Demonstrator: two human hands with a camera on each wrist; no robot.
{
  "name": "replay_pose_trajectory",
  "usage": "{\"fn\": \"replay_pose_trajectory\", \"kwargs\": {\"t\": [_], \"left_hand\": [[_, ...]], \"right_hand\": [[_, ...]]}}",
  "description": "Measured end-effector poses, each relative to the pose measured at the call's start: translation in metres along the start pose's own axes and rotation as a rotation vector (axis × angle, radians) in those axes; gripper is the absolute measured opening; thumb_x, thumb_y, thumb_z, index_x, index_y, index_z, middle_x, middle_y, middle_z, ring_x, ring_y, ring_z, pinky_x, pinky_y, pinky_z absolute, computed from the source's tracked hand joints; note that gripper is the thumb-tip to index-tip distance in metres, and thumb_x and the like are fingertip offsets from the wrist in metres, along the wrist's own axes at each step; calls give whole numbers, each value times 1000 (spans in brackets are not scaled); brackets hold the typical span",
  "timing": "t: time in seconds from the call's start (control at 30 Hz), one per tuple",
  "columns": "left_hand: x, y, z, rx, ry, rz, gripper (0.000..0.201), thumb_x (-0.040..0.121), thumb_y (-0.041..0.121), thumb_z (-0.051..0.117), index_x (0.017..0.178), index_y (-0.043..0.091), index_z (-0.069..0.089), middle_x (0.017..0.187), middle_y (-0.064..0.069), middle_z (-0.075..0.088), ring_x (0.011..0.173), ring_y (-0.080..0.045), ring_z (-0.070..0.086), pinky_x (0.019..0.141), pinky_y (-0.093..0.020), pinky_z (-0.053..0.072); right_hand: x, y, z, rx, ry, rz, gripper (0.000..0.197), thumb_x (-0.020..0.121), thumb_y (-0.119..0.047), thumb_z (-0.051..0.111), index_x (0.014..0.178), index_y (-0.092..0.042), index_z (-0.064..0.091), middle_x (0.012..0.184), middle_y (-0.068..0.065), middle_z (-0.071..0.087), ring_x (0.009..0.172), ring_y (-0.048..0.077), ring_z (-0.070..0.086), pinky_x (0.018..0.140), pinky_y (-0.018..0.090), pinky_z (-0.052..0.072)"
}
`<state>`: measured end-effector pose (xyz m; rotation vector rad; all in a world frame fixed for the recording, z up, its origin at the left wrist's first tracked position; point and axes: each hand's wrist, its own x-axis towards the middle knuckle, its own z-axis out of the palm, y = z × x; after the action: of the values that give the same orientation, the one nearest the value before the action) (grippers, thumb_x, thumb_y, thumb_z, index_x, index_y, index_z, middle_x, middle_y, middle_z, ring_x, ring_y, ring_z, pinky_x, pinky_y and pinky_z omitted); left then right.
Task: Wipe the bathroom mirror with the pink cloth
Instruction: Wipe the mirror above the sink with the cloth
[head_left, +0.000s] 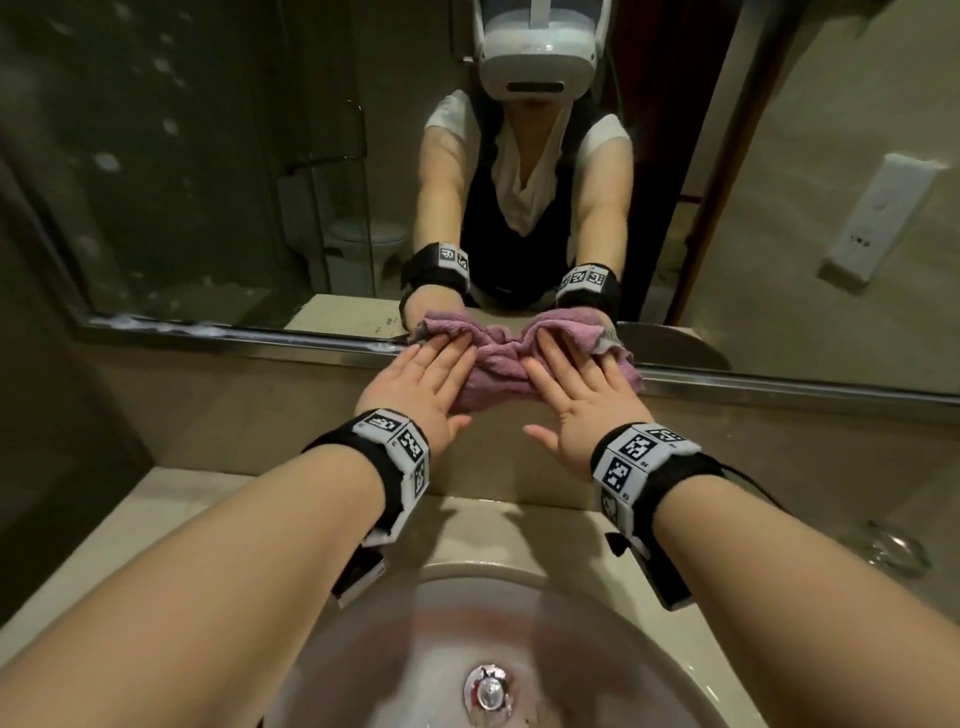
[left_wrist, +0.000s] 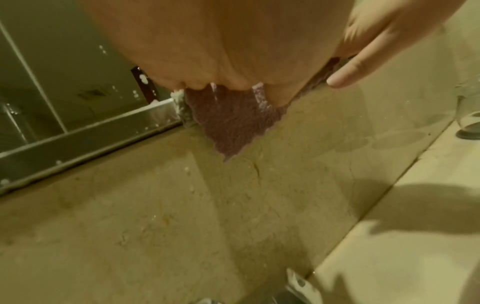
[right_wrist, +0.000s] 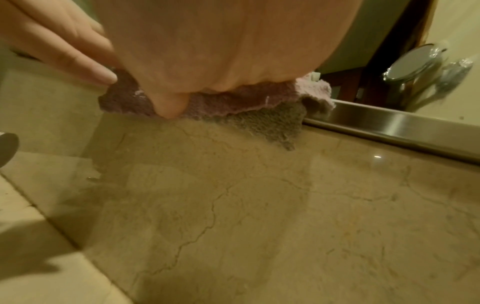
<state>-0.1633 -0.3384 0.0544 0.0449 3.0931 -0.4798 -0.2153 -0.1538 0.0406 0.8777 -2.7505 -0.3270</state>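
Observation:
The pink cloth (head_left: 493, 371) is bunched against the bottom edge of the bathroom mirror (head_left: 218, 171), over its metal frame (head_left: 249, 340) and the marble splashback (head_left: 249, 415). My left hand (head_left: 423, 382) lies flat on the cloth's left half with fingers straight. My right hand (head_left: 576, 387) presses the right half the same way. In the left wrist view the left hand (left_wrist: 221, 51) covers most of the cloth (left_wrist: 231, 121), a corner hanging below. In the right wrist view the right hand (right_wrist: 221, 51) presses the cloth (right_wrist: 233, 102) beside the frame (right_wrist: 389, 125).
White foam specks dot the mirror's left part (head_left: 106, 162) and line the frame (head_left: 156, 325). The sink (head_left: 467, 571) with a chrome drain (head_left: 488, 696) is below my arms. A clear glass (head_left: 893, 545) stands on the counter at right. A white wall fitting (head_left: 878, 223) hangs on the right wall.

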Motion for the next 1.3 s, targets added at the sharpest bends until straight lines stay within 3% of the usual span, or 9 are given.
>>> {"fn": "replay_pose_trajectory", "kwargs": {"t": [0.4,0.47,0.6,0.8,1.0,1.07,1.17,1.23,1.3], "left_hand": [[3,-5,-11,47,-108,3,68,99,50,19,148,20,-18,158,3,-20,147,-15,-14,119,-32,-7],[2,-14,-14,140,-124,5,67,98,52,14,148,21,-17,158,4,-20,146,-15,-15,119,-34,-10],[-4,-44,-27,283,-161,-11,66,97,55,13,149,24,-11,158,5,-16,146,-15,-17,117,-39,-14],[-18,-113,-46,431,-38,-31,72,94,59,15,147,25,-19,157,5,-21,145,-17,-20,117,-39,-15],[-16,-117,-11,352,-29,70,80,92,64,18,147,19,-19,157,-1,-23,144,-25,-23,115,-40,-17],[-19,-118,2,355,-48,117,79,93,62,17,147,18,-20,156,0,-25,144,-24,-24,115,-40,-19],[-21,-124,13,351,-34,141,75,95,59,15,146,18,-22,155,2,-26,144,-22,-25,114,-41,-20],[-24,-124,16,339,-25,147,71,96,55,14,146,18,-21,156,2,-25,144,-20,-23,114,-42,-20],[-28,-123,20,312,-27,124,68,98,51,14,147,18,-21,156,3,-24,145,-19,-21,114,-43,-20]], "right_hand": [[7,1,3,-19,-7,-33,72,94,-57,26,146,-31,-17,135,-6,-40,146,26,-8,115,43,-11],[16,-2,0,-32,147,-93,65,92,-57,25,148,-34,2,143,-6,-27,146,23,8,111,41,-13],[46,-21,-29,-22,237,-121,62,79,-54,27,131,-30,52,146,-2,27,126,24,51,108,41,8],[74,-52,-61,-4,297,-33,66,82,-55,31,144,-32,29,152,-1,0,142,33,22,104,34,-32],[67,-74,-34,-61,133,-76,68,75,-56,32,131,-25,54,142,5,47,124,32,50,110,43,6],[62,-84,-26,-35,151,-77,69,79,-59,31,137,-25,46,149,5,35,126,32,51,108,46,14],[59,-91,-17,-34,85,-69,75,90,-60,33,149,-30,-2,144,-5,-30,147,26,4,116,44,-3],[58,-94,-14,-22,112,-68,82,88,-59,41,148,-28,-6,140,-6,-32,147,25,1,115,41,-7],[59,-99,-13,-35,147,-50,90,77,-61,58,146,-25,12,148,-1,-10,142,29,26,113,39,-2]]}}
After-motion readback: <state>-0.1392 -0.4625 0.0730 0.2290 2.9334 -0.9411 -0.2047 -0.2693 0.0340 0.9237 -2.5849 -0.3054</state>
